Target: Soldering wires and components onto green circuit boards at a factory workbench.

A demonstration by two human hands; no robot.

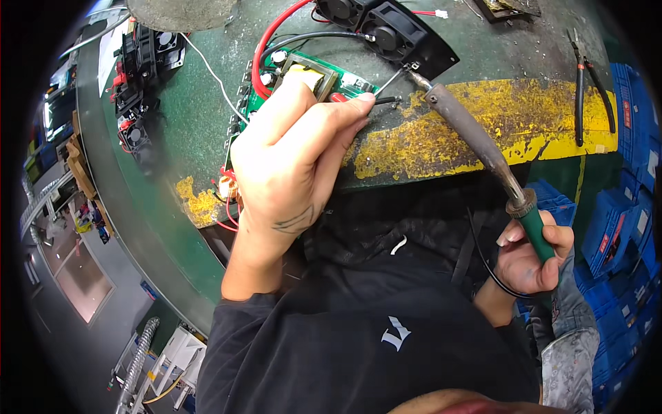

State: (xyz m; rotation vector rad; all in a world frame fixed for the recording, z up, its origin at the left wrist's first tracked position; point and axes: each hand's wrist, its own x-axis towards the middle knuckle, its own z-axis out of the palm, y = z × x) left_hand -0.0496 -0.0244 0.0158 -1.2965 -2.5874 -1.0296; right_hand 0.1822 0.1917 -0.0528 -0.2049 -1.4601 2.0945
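Note:
My right hand is wrapped round the green handle of a soldering iron. Its tip reaches a small metal terminal on a black panel with fans, though exact contact is too small to tell. My left hand is closed in a pinch on a thin silvery wire that slants up to the same terminal. A short black lead sticks out beside those fingertips. Beneath the hand lies a green circuit board, partly hidden, with a thick red cable and a black cable rising from it.
Black-handled pliers lie at the right of the worktable. More black fan units with red parts are at the left. Blue bins stand beyond the right edge. The iron's black cord hangs near my lap.

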